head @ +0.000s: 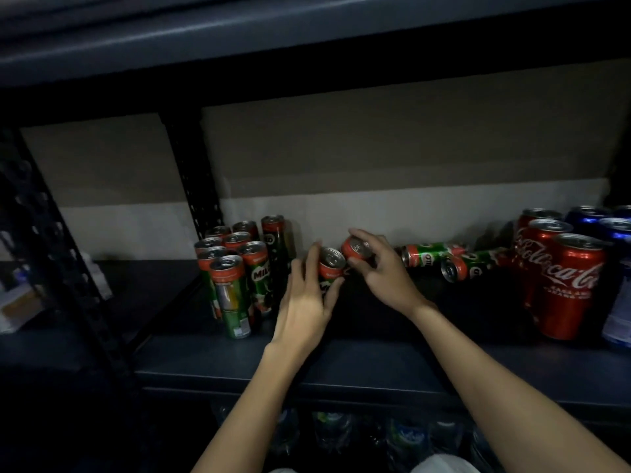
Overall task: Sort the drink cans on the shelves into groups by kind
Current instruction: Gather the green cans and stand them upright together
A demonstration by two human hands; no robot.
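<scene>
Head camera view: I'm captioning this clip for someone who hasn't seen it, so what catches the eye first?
Two bare hands at the shelf's middle, the left hand and right hand each gripping a green Milo can. Left of them stands a cluster of upright Milo cans; at far right, big red Coca-Cola cans, with two Milo cans lying toppled between.

Green-and-red Milo cans, red Coca-Cola cans, blue cans, dark shelf.
</scene>
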